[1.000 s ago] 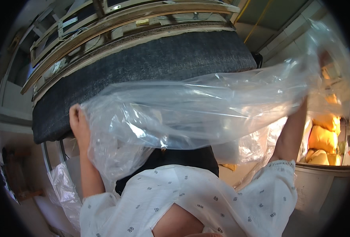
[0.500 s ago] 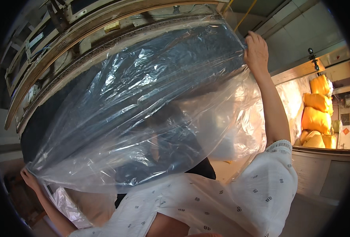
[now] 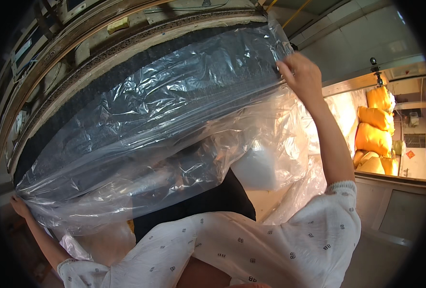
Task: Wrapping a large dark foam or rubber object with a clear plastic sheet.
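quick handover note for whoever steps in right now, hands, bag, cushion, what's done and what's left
Left hand: gripping the lower left corner of the clear plastic bag.
Right hand: raised, fingers pinching the bag's upper right edge.
The bag is drawn over most of the big dark cushion, which leans against wooden frames.
Done: the front face is covered from corner to corner.
Left: a dark strip along the cushion's top edge is bare, and loose plastic hangs below.

Stacked wooden frames [image 3: 54,53] rise at upper left. Bulging yellow sacks [image 3: 374,137] are piled at right beside a grey wall [image 3: 352,43], with what may be a hook or fitting [image 3: 375,67] hanging above them.
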The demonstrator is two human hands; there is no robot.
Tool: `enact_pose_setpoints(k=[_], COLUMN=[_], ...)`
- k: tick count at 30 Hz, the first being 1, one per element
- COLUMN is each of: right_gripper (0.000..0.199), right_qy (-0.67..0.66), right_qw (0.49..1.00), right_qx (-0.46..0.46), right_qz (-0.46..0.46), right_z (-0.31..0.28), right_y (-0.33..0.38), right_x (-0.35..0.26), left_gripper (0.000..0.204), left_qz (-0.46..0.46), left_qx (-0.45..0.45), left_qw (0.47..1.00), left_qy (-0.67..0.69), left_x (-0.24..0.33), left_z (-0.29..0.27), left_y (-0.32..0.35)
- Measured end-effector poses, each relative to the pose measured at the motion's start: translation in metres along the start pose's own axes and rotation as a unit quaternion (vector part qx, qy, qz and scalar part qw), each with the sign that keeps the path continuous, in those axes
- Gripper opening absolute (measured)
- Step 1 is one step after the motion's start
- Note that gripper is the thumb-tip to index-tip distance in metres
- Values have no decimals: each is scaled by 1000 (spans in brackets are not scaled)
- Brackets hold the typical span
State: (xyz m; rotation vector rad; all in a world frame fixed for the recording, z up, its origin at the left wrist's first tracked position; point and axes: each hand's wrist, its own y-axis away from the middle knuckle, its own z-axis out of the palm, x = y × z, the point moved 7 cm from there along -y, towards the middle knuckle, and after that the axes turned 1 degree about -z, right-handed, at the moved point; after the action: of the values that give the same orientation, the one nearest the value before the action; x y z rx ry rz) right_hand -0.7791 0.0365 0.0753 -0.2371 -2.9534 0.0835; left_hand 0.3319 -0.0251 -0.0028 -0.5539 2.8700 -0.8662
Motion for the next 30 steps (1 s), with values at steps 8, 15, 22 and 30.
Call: enact_pose_setpoints(k=[8, 15, 22, 30], right_gripper=[49, 62, 29, 34], right_qy=[-18, -319, -107, -590], right_qw=[996, 947, 933, 429], right_qx=[40, 40, 290, -628], right_qz=[72, 0, -186, -272], right_z=[25, 102, -6, -4], right_y=[-75, -135, -106, 178], right_x=[25, 99, 10, -286], left_gripper=[44, 43, 22, 26], left_qz=[-136, -214, -220, -249], left_qx=[-24, -77, 149, 208], left_qw=[982, 973, 951, 930], left_qy=[-126, -36, 158, 174], left_x=[-44, -6, 114, 118], left_z=[8, 11, -33, -29], left_y=[-6, 14, 25, 20])
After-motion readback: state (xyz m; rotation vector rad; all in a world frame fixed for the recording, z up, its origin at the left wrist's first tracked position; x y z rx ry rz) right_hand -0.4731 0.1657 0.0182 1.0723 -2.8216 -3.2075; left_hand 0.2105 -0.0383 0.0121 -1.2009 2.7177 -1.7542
